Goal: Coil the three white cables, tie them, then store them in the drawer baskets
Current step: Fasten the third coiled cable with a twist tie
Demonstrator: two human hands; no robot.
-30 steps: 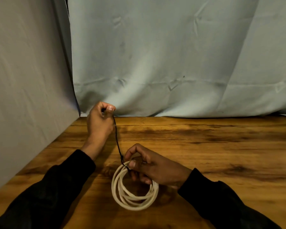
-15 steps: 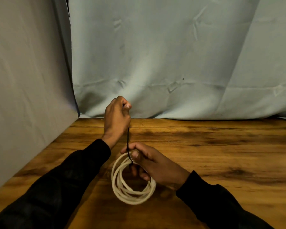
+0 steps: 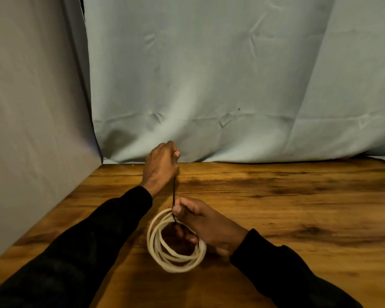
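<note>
White cable, coiled in a ring, lies flat on the wooden table at 6 o'clock. We see no writing. Right hand pinches coil's top and black tie; tie runs toward 12 o'clock into left hand, clenched on it.

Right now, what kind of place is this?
Probably a makeshift recording corner, not a lived-in room. Creased pale cloth sheets hang behind and beside a wooden table, where the left hand pulls a black tie on a white cable coil.
</note>
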